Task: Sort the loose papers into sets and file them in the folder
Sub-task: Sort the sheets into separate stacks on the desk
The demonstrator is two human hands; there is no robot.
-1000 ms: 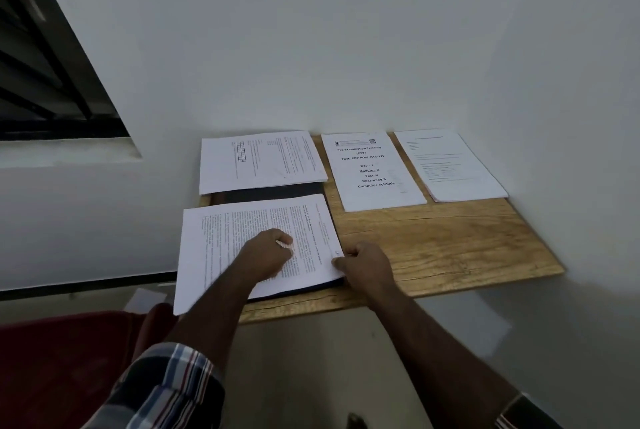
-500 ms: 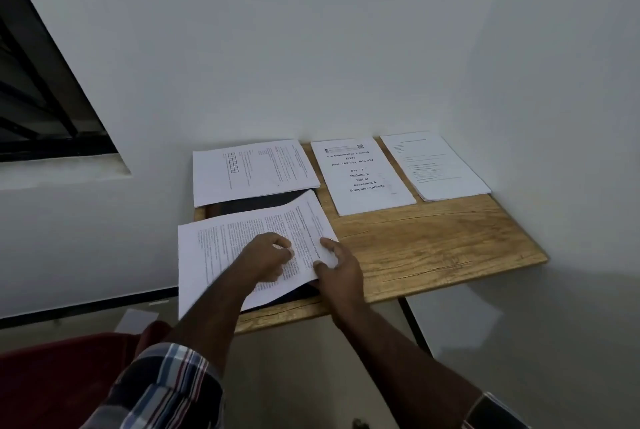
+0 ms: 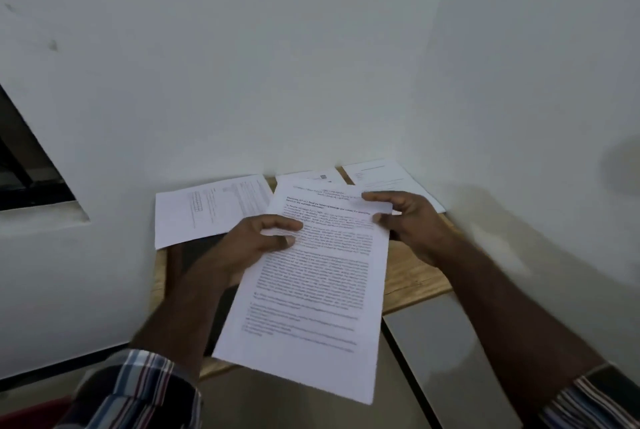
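Two hands hold one printed sheet above the counter: the left hand pinches its left edge, the right hand grips its top right corner. Beneath the left hand lies the dark folder.

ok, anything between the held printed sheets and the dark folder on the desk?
Nothing visible on the dark folder, though the left hand and printed sheets, also held by the right hand, hide part of it. A white sheet overlaps its far edge.
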